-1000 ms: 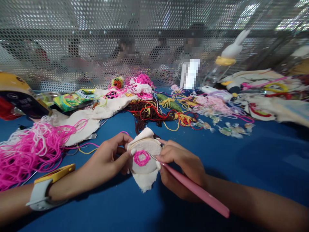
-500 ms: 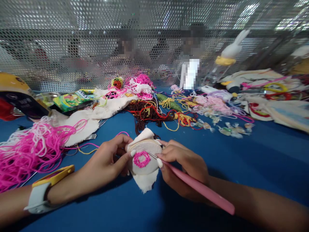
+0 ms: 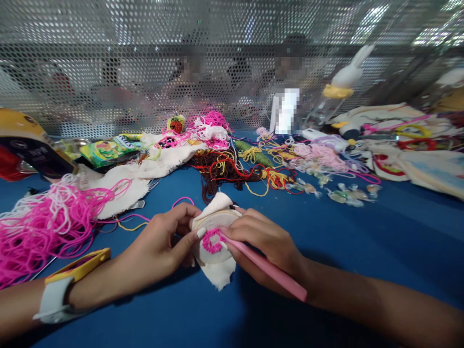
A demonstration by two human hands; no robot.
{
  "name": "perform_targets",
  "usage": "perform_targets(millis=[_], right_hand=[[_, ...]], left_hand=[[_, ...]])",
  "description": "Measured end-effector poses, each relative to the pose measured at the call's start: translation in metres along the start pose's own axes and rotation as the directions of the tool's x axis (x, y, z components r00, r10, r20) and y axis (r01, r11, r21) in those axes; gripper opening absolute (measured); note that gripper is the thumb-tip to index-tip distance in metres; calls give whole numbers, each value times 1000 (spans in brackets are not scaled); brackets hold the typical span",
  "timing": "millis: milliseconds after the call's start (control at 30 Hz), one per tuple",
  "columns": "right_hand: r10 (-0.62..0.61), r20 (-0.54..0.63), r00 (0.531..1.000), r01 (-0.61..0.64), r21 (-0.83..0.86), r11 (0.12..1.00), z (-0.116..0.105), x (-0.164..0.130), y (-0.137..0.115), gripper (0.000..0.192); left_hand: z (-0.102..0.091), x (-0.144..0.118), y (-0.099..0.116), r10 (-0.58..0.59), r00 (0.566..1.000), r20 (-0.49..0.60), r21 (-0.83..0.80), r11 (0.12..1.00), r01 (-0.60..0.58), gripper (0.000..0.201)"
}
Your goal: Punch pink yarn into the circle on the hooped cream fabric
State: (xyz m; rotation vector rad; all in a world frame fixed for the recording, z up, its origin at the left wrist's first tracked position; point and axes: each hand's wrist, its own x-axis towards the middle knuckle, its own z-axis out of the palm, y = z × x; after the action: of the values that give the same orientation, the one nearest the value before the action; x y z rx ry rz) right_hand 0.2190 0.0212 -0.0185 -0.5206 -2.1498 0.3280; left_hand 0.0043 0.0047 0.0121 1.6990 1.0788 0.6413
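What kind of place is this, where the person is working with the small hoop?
Probably a shared craft or embroidery workshop. Loose pink yarn and tangled threads cover the blue table, the left hand steadies an embroidery hoop, and other people sit behind a perforated metal screen.
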Motion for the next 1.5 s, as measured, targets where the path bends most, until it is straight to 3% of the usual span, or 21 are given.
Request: perform_targets(millis=[167,533,833,1100,1300,1500], right_hand=[[7,-123,992,0,55,999,-1,-2,-5,19],[42,-136,990,-41,10,999,-3,-5,-6,22],[13,-3,1000,-13,-44,999,0,-3,-6,12],[88,121,989,-88,-7,996,-2,-3,0,11],[94,-46,995,-89,94,992,-1,-5,-6,18],[167,-84,982,-153,154,976,-2,-9,-8,18]], left_hand=[[-1,4,-2,-13,999,-31,35,999,14,18],[-2,5,-7,32,998,-46,101,994,-27,14],[-1,3,-8,17,1000,-23,19,1000,-17,12],[0,0,-8,6,1000,-14,13,1000,-6,14],[1,-4,-4,70,997,-41,159,985,-63,11],[1,2,-9,76,996,-47,123,990,-70,11]])
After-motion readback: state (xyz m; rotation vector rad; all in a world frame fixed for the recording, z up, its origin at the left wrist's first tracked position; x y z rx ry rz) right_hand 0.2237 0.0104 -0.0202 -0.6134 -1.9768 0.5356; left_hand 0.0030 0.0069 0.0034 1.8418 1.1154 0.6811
